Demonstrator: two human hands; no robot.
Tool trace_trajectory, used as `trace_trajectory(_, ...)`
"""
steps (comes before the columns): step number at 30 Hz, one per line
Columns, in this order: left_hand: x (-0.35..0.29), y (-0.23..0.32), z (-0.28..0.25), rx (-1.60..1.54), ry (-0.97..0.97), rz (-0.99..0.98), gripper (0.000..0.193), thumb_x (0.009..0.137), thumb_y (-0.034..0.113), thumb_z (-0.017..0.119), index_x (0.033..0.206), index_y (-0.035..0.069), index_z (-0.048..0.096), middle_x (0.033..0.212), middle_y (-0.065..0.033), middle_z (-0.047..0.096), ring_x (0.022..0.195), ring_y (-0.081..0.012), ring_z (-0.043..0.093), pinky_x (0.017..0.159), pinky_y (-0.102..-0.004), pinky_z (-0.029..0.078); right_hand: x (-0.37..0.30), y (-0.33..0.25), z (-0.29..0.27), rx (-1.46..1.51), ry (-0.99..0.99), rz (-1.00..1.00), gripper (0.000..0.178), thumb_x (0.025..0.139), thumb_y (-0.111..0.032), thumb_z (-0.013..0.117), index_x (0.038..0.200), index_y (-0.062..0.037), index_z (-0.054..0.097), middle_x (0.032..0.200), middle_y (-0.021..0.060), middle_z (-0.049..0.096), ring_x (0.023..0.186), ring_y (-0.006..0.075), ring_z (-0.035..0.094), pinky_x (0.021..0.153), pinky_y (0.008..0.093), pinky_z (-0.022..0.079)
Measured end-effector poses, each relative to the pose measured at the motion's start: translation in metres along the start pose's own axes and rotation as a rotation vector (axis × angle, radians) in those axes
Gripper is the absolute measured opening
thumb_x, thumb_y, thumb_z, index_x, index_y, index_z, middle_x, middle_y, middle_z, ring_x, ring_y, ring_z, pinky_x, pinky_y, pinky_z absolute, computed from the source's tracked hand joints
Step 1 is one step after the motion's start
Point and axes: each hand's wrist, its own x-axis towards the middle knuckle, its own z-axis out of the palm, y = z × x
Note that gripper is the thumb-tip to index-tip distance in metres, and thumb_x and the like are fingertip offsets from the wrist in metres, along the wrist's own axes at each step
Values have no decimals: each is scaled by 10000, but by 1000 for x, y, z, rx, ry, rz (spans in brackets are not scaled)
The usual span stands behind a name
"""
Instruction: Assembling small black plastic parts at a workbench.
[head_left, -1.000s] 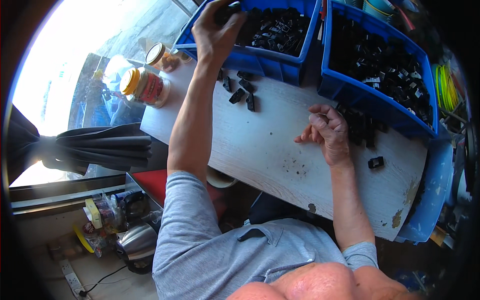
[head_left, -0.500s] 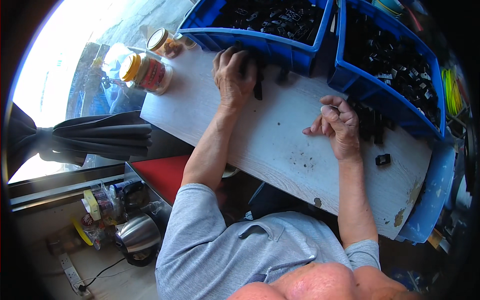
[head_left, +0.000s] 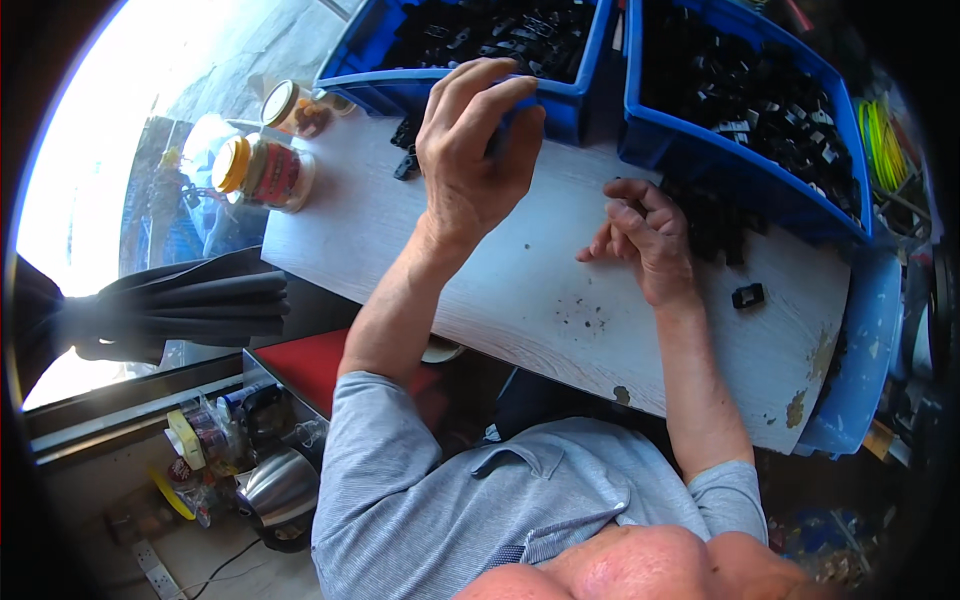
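My left hand (head_left: 475, 150) is raised in front of the left blue bin (head_left: 480, 85), fingers bent and spread, with nothing visible in it. Beside its wrist, a few small black plastic parts (head_left: 405, 165) lie on the white table (head_left: 500, 275). My right hand (head_left: 650, 240) rests on the table with loosely curled fingers; the thumb stays apart from the index finger and no held thing shows. A pile of black parts (head_left: 710, 225) lies just right of that hand, below the right blue bin (head_left: 745, 165). One black part (head_left: 748, 296) sits alone nearer the right end.
Both bins are filled with black parts, some with metal pieces. Two jars, one with a yellow lid (head_left: 232, 165), stand at the table's left end. A light blue container (head_left: 860, 360) adjoins the right end. A steel kettle (head_left: 280, 490) is at the lower left.
My left hand has lifted off the black parts by the left bin, uncovering some of them. My right hand has kept its pose. The whole view has shifted slightly.
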Motion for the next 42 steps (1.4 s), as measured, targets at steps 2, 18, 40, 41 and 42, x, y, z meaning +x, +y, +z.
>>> trace_trajectory(2,-1,13,6,-119,-129,-23,291,796,30,761,1079,82,715,1116,-118,699,1000,-292,684,810,-367,573,2,3,-2,11,39,-41,263,967,-235,652,1141,-38,633,578,-8,503,607,140,641,705,478,641)
trace_trajectory(18,-63,21,29,166,-675,-89,216,768,176,743,977,130,714,1054,-40,683,929,-273,608,757,-390,527,3,7,-8,-29,11,-102,280,1014,-339,588,990,-60,594,569,-15,432,533,129,523,581,339,543)
trace_trajectory(40,-13,25,7,222,-428,8,207,790,189,769,973,101,732,1086,-74,696,1121,-315,595,889,-443,462,2,5,-5,83,-14,-35,245,1011,-293,606,1079,-57,609,592,-8,488,603,146,611,725,494,625)
trace_trajectory(41,1,20,4,156,-321,44,224,781,176,781,983,96,729,1082,-82,704,1099,-315,616,883,-440,486,2,4,-4,83,-19,-39,245,1011,-293,606,1079,-57,609,592,-8,488,603,146,611,725,494,625)
trace_trajectory(42,16,10,3,95,-255,46,285,750,149,807,1017,94,725,1073,-94,717,1043,-314,649,877,-435,521,2,3,-3,72,-10,-31,238,1009,-289,611,1074,-60,609,589,-7,486,609,146,619,728,501,626)
